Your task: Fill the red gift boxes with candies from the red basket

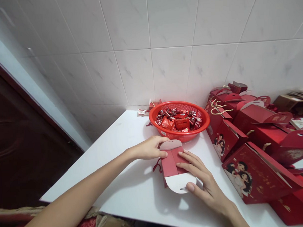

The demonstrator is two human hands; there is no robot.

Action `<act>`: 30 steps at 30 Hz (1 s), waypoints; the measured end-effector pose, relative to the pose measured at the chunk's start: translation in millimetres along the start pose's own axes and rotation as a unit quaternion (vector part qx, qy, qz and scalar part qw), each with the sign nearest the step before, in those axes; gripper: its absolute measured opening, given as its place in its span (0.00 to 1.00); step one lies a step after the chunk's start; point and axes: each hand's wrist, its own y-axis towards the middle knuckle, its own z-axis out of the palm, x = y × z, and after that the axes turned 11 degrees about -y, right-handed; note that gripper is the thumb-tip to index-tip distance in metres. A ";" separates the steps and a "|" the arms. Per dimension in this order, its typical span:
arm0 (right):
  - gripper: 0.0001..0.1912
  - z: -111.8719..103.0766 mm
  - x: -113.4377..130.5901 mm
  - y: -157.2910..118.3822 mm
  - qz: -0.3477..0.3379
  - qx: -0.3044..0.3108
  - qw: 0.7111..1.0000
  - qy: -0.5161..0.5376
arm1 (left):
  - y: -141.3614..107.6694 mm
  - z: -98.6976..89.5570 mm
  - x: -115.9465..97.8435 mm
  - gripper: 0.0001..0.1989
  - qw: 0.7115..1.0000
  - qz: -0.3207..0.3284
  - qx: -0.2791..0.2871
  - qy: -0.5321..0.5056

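A small red gift box [170,162] lies on the white table in front of me, its two red top flaps folded in toward the middle. A rounded pale flap stands out at its far end, and another with a white inner face and a slit leans out at the near end. My left hand [153,148] grips the far left corner, thumb on top and fingers behind. Across the right top flap lie the spread fingers of my right hand [200,173], with its thumb on the white near flap. A dark red cord [157,165] hangs out at the box's left side.
Behind the box stands a red plastic basket [155,121] full of red-wrapped sweets [180,122]. Several red gift boxes [259,175] with gold cord handles crowd the right side. A tiled wall [172,69] backs the white table [127,191]; its left edge runs diagonally toward me.
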 end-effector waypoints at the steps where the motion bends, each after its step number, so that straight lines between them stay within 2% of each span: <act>1: 0.23 0.1 -0.1 -0.2 -0.001 -0.001 1.000 0.000 | 0.1 0.0 0.3 0.09 1.000 -0.001 0.000 0.002; 7: 0.23 0.4 0.7 -0.9 -0.002 -0.005 1.000 -0.003 | 0.5 0.7 1.0 0.14 1.000 -0.018 0.000 -0.003; 16: 0.23 -1.2 1.6 -1.2 -0.008 -0.017 1.000 -0.012 | -0.4 -1.0 0.2 0.15 1.000 -0.009 0.008 0.029; 30: 0.22 -1.5 0.1 -0.6 -0.011 -0.009 1.000 -0.016 | -1.0 -0.8 -0.3 0.14 1.000 -0.022 0.009 0.020</act>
